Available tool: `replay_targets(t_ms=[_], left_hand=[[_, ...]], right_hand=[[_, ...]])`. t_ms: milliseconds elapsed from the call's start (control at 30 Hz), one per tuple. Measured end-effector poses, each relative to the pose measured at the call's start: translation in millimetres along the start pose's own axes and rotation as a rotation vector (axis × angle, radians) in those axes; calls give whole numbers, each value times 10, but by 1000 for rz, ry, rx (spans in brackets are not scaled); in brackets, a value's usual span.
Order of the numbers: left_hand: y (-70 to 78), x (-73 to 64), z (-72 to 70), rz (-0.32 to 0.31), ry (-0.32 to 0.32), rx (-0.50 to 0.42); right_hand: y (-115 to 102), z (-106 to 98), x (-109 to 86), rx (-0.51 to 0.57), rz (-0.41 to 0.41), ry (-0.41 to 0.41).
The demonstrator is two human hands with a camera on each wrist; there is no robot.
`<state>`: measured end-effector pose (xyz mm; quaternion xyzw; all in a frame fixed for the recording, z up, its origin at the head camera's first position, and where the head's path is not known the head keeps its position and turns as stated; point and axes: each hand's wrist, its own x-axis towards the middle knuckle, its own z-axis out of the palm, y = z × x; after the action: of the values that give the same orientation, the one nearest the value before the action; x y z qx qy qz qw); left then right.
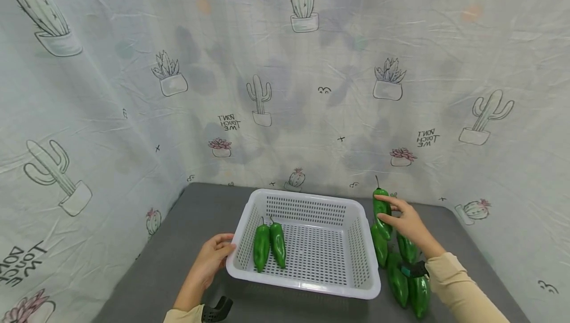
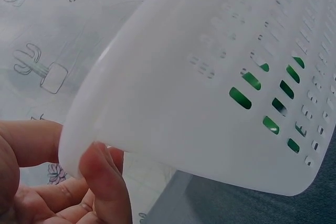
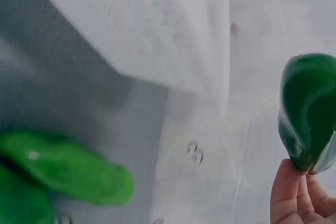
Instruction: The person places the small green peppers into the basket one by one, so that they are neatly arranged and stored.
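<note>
Grey desk point(image 1: 213, 207) spreads out at lower left; right of the white basket point(image 1: 307, 285), loose peppers point(image 1: 398, 281) crowd in close. Two green peppers point(image 1: 261, 248) sit inside, left half. Left hand's point(image 1: 211, 256) grip pinches the left rim point(image 1: 241, 226); right hand's point(image 1: 407, 221) grip has fingers and thumb round another pepper point(image 1: 381, 209), stem up, near the basket's upper right corner.

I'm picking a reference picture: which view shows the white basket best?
The head view, which frames the white basket end to end. The left wrist view shows just part of its outside, close up; the right wrist view, just a blurred part.
</note>
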<state>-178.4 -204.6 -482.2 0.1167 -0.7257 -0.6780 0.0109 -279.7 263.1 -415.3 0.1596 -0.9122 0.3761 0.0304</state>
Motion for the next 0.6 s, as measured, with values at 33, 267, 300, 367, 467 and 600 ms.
replay_targets(t_ms=[33, 267, 300, 367, 467, 600], left_hand=[[0, 2, 0, -1, 0, -2], [18, -9, -9, -5, 4, -2], [18, -9, -10, -7, 3, -1], [18, -9, -10, -13, 1, -2], [20, -5, -6, -18, -2, -1], [31, -9, 2, -16, 0, 7]], right_hand=[[-27, 20, 6, 6, -3, 1], [-235, 189, 58, 55, -68, -6], [-264, 216, 64, 57, -84, -5], [-312, 272, 81, 71, -110, -6], [-364, 359, 113, 79, -125, -10], [-434, 472, 158, 82, -109, -18]])
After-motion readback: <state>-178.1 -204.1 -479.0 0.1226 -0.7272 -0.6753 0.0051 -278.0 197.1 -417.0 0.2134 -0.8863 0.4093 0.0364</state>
